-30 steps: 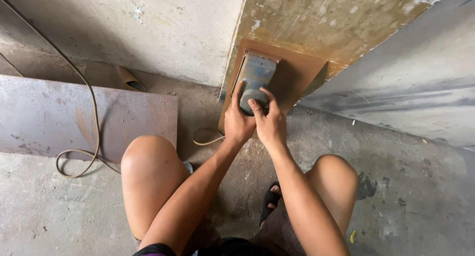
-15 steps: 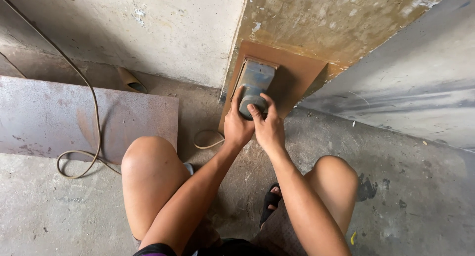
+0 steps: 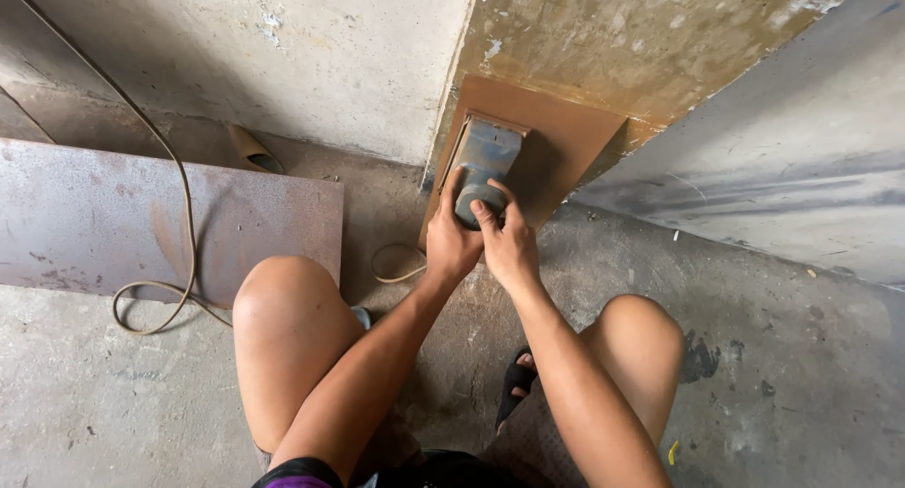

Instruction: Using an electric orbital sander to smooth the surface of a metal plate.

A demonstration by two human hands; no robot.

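While gripping sander (image 3: 485, 167), both hands (image 3: 481, 243).

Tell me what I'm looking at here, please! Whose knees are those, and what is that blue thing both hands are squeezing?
The camera sits on a person's head and looks down, so you see that person's own knees and arms as they squat on a concrete floor. The left hand and the right hand both have their grip on a blue-grey power sander, a tool with a flat rectangular base. It presses against a brown, rusty-looking board leaning at the bottom of a wall. A long cord loops across a flat metal sheet lying on the left. One foot in a dark sandal peeks out between the legs.
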